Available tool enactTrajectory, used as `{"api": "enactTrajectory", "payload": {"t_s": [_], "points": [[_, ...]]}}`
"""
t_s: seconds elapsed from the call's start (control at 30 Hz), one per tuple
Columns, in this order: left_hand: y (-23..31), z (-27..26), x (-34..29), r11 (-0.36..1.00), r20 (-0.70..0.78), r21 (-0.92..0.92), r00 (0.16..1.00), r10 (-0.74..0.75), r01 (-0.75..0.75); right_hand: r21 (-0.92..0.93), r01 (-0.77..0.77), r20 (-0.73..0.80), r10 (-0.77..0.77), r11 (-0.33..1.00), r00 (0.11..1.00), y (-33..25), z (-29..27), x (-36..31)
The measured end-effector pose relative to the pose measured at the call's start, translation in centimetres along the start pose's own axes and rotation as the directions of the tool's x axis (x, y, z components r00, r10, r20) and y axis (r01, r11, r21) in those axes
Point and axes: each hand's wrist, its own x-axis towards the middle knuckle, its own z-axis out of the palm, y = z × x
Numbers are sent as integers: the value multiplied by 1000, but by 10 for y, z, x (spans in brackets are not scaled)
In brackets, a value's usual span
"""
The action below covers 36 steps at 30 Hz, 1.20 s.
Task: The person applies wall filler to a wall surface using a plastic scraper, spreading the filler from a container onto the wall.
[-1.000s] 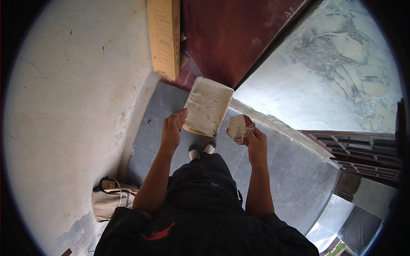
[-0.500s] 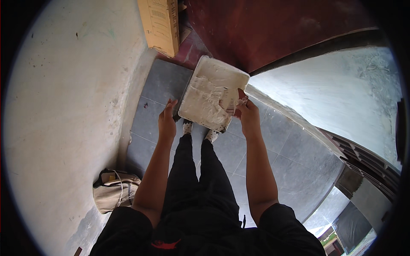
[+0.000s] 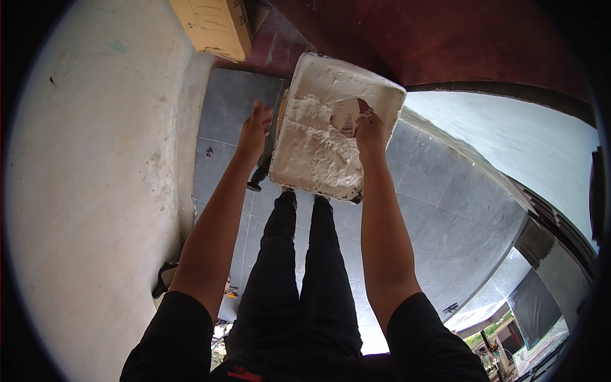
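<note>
A shallow rectangular tray [image 3: 382,84] with a smeared rim stands in front of me, spread with thick off-white paste [image 3: 312,143]. My right hand [image 3: 372,135] is closed on a putty knife [image 3: 347,116], whose wide, paste-smeared blade lies over the tray's right half; I cannot tell how deep it touches. Just beyond the tray's left edge, my left hand [image 3: 256,132] is raised with thumb and fingers apart, holding nothing. Below it, a black handle-like object [image 3: 258,176] shows beside the tray; the rest of it is hidden.
A stained pale wall [image 3: 102,191] rises on the left. At the far left is a cardboard box [image 3: 210,25], with a dark red surface [image 3: 471,38] to its right. Grey floor tiles [image 3: 433,191] run beneath. A bag [image 3: 165,278] is partly hidden behind my left arm.
My right hand and the putty knife have moved forward over the paste. My left hand has lifted farther forward. The whole view has shifted, and the tray appears larger.
</note>
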Motion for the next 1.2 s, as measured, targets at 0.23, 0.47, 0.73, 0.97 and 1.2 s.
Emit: {"api": "enactTrajectory", "payload": {"t_s": [0.23,0.47,0.73,0.97,1.2], "points": [[4,8,17,996,134,-52,989,-62,69,-124,1,27,2,992,1000,3,13,16],[12,14,15,994,176,-57,981,-80,91,-151,-57,19,60,987,998,-8,14,13],[4,9,19,988,223,-102,971,-89,114,-122,-77,-46,72,990,996,4,22,17],[6,8,17,986,229,-124,970,-78,109,-73,-120,48,124,990,991,-4,41,10],[4,8,20,985,240,-133,968,-77,112,36,-95,137,89,995,987,-2,55,-2]]}}
